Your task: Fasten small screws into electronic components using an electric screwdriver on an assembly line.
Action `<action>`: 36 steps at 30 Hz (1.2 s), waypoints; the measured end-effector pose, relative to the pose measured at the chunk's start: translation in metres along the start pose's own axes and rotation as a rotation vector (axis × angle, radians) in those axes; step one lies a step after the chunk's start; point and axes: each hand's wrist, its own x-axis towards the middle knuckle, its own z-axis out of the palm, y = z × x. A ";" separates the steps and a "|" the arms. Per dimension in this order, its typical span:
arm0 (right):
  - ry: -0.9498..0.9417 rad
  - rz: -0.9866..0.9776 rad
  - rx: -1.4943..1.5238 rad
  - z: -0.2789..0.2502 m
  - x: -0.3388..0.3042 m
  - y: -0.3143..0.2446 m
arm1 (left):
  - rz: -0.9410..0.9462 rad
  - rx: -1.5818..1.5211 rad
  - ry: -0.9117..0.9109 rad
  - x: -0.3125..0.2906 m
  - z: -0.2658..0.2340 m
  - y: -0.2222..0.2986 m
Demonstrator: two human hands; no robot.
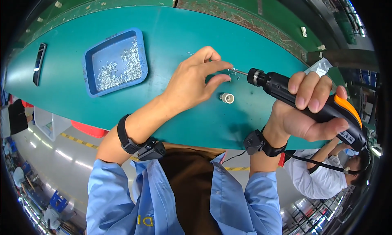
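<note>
My right hand (312, 108) is wrapped round a black electric screwdriver (281, 86) with an orange strip, its thin bit pointing left. Close to the bit's tip is my left hand (196, 78), thumb and forefinger curved with a gap between them. The forefinger's tip is right at the bit; whether a screw sits there is too small to tell. Several small silvery screws (236, 76) lie loose on the table below the bit. Just nearer to me stands a small round white fitting (227, 98) with a hollow top.
A blue plastic tray (87, 74) holding many small screws stands on the green table (171, 35), left of my hands. Farther left lies a dark phone (39, 64). A clear plastic bag (320, 67) is behind the screwdriver. At the right, a person in white (312, 178) sits close by.
</note>
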 end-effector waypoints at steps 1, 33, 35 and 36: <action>0.001 0.002 0.003 0.000 0.000 -0.001 | 0.034 -0.005 0.008 0.000 0.000 -0.001; -0.139 0.261 -0.083 0.019 0.002 -0.046 | 0.150 0.080 -0.299 -0.011 -0.002 0.007; -0.202 0.290 -0.124 0.020 0.002 -0.043 | 0.125 0.065 -0.314 -0.011 0.000 0.006; -0.234 0.304 -0.144 0.020 0.001 -0.042 | 0.101 0.057 -0.324 -0.011 0.000 0.007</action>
